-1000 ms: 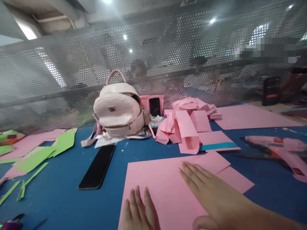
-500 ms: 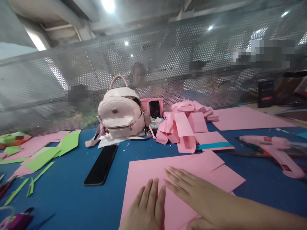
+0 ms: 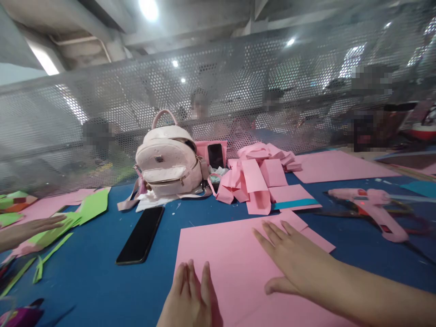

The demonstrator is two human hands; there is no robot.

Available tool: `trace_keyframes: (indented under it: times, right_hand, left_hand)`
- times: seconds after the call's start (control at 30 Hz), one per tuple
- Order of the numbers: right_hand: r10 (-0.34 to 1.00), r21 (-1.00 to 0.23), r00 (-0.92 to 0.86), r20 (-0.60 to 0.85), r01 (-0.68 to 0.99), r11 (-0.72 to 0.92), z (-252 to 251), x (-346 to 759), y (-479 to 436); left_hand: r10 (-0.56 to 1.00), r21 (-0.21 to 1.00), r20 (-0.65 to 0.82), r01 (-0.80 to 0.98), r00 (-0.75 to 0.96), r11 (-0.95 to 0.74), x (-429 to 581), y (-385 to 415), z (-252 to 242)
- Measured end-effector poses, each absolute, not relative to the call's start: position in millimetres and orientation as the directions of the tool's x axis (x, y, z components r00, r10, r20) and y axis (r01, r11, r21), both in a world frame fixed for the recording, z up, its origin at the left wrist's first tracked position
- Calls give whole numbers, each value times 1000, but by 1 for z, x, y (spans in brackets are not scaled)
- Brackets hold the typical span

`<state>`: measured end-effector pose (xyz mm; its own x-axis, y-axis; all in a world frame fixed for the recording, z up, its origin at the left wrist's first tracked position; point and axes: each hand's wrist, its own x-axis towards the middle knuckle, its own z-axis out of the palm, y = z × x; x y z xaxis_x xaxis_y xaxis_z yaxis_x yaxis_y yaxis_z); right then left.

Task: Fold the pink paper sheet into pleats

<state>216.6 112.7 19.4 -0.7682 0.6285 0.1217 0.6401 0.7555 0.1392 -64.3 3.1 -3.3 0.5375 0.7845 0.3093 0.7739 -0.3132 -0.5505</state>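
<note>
Left hand [image 3: 189, 297], fingers [image 3: 195, 278] pressed together, flat on pink sheet [image 3: 225, 245], right hand [image 3: 298, 263] slightly spread on it, phone [image 3: 141, 236] left of fingers.

blue table [image 3: 88, 281] | pink sheet [image 3: 231, 254] | black phone [image 3: 140, 236] | backpack [image 3: 168, 165] | glue gun [image 3: 371, 202] | green scraps [image 3: 91, 206]

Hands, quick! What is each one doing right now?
Left hand: open, flat on the pink paper, holding nothing.
Right hand: open, flat on the pink paper too, holding nothing.
</note>
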Motion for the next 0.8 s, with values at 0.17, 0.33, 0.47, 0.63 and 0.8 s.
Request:
trace_keyframes:
  times: [0.17,0.33,0.47,0.63,0.8]
  right_hand:
    - [658,283,-739,142,667,689,22,220,119]
    - [666,374,-731,145,664,647,29,217,118]
    - [662,402,-738,130,650,645,28,215,114]
    - [602,219,-773,202,634,741,35,213,111]
    - [596,-219,-776,207,557,801,62,201,110]
  left_hand:
    - [772,-407,346,826,534,-389,-67,17,10]
    - [901,-85,94,905,423,-417,-63,36,56]
    - [958,203,-14,939,287,-279,-67,48,70]
    - [958,563,-65,802,281,-197,-77,59,64]
    - [959,690,8,692,282,-210,-74,65,67]
